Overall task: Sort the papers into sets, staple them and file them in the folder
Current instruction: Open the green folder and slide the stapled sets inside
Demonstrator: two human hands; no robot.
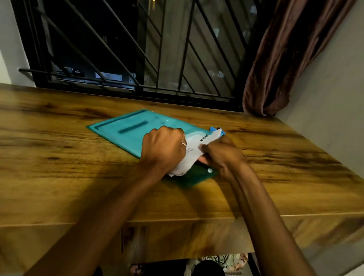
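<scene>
While your 2 hands meet over the desk, the items read as follows. Item 1: papers (194, 149), white, printed with dark text, bent and curled, lying across the right end of the folder. Your left hand (164, 148), ring on 1 finger, is closed in a fist on their left edge; your right hand (223, 157) pinches their right side, thumb on top. Item 2: folder (124, 130), translucent teal plastic, flat on the wooden desk (43, 147) near its middle, a round snap button (209, 170) showing at its near right corner. Item 3: small blue object (218, 131), just beyond the papers' far tip, mostly hidden; you cannot tell what it is. Surroundings: barred window (129, 45) behind, brown curtain (282, 58) to the right.
</scene>
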